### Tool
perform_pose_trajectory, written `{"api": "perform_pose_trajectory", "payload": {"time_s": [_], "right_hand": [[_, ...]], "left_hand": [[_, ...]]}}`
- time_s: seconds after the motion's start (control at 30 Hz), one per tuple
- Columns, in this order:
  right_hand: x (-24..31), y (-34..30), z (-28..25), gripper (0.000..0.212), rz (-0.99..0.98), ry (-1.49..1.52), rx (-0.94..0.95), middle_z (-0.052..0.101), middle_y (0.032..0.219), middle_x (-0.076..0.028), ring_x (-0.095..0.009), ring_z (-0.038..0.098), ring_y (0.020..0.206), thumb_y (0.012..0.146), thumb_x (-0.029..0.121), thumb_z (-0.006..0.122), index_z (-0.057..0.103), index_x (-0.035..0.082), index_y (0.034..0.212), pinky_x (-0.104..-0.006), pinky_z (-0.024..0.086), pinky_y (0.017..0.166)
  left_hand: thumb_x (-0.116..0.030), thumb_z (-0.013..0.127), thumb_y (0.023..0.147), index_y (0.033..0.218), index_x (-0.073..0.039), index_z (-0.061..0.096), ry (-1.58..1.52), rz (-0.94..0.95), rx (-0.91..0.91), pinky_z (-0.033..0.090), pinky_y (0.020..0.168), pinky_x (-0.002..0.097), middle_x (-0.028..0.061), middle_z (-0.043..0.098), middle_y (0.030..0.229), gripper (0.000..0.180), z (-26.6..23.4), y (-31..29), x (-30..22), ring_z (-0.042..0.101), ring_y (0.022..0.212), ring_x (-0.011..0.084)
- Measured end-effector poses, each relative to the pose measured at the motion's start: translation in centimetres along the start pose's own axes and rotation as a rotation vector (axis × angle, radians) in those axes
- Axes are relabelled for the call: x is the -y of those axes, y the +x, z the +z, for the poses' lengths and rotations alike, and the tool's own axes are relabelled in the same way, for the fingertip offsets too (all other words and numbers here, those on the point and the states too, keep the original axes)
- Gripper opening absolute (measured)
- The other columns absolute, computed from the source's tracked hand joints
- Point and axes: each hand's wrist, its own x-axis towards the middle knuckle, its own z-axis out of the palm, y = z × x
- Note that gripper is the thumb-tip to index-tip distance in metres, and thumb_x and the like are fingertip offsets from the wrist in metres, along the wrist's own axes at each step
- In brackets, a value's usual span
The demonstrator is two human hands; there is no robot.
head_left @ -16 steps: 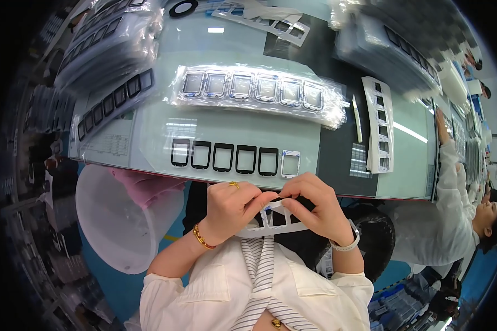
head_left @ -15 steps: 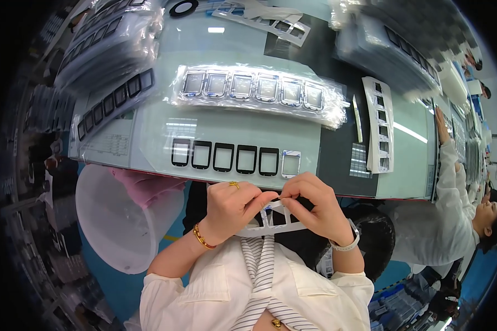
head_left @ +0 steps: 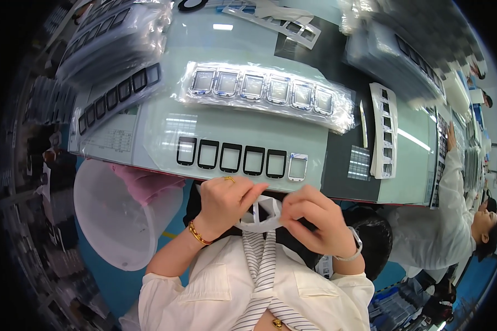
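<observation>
Between my hands, just off the near table edge, a curled white strip with window cutouts [head_left: 262,223] sags in a loop. My left hand [head_left: 223,201] is closed on one end, thumb pressed against the fingers. The other end runs into the curled fingers of my right hand [head_left: 315,218], which is slightly blurred. Beyond my hands lies a row of black rectangular frames [head_left: 230,158]. At its right end is a white-faced frame [head_left: 298,166] with blue marks. Farther back, clear plastic sheets with silvery frames [head_left: 253,87] lie across the table.
A white strip stack [head_left: 384,132] lies on the right, beside a thin pale blade-like tool [head_left: 364,124]. Stacks of bagged frames stand at the far left [head_left: 116,44] and far right [head_left: 392,60]. A white bin [head_left: 113,220] with pink cloth stands left. A co-worker [head_left: 442,226] sits right.
My hands have moved apart, the right one slightly down and right. The strip between them has bent from fairly flat into a loop. The view has shifted slightly.
</observation>
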Motion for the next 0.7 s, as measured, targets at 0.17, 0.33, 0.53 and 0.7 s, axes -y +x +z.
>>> {"api": "perform_pose_trajectory", "payload": {"time_s": [0.17,0.33,0.53,0.7], "right_hand": [[-1.6,1.3,-1.2,0.005,0.057,-0.016,-0.257,0.068,0.090,-0.008,-0.018,0.063,0.085,0.090,-0.006,0.069,0.066,-0.004,0.093,-0.0293,0.049,0.078],[-7.9,2.7,0.4,0.010,0.260,0.005,-0.363,0.068,0.091,-0.004,-0.011,0.060,0.085,0.099,0.007,0.071,0.071,-0.003,0.101,-0.0264,0.048,0.081],[-8.5,2.8,1.2,0.010,0.277,-0.012,-0.362,0.068,0.091,-0.004,-0.012,0.060,0.084,0.099,0.007,0.072,0.071,-0.003,0.100,-0.0273,0.049,0.080],[-8.4,3.0,1.2,0.010,0.269,-0.039,-0.366,0.068,0.090,-0.005,-0.013,0.060,0.082,0.098,0.007,0.073,0.072,-0.002,0.099,-0.0278,0.049,0.078]], "left_hand": [[-0.018,0.086,0.084,0.067,-0.010,0.068,-0.010,-0.004,0.030,0.040,0.046,0.0343,0.0050,0.060,0.056,0.026,0.0,-0.1,0.1,0.056,0.047,0.0228],[-0.029,0.084,0.086,0.091,-0.016,0.080,0.084,0.114,0.095,0.040,0.048,0.0322,-0.0012,0.059,0.059,0.014,0.6,-0.3,0.6,0.055,0.049,0.0178],[-0.029,0.084,0.086,0.094,-0.019,0.082,0.123,0.135,0.077,0.036,0.047,0.0331,-0.0031,0.048,0.055,0.013,0.7,-0.4,0.6,0.048,0.046,0.0167],[-0.029,0.084,0.086,0.095,-0.019,0.082,0.119,0.124,0.085,0.036,0.047,0.0327,-0.0030,0.049,0.055,0.014,0.8,-0.4,0.7,0.048,0.046,0.0168]]}}
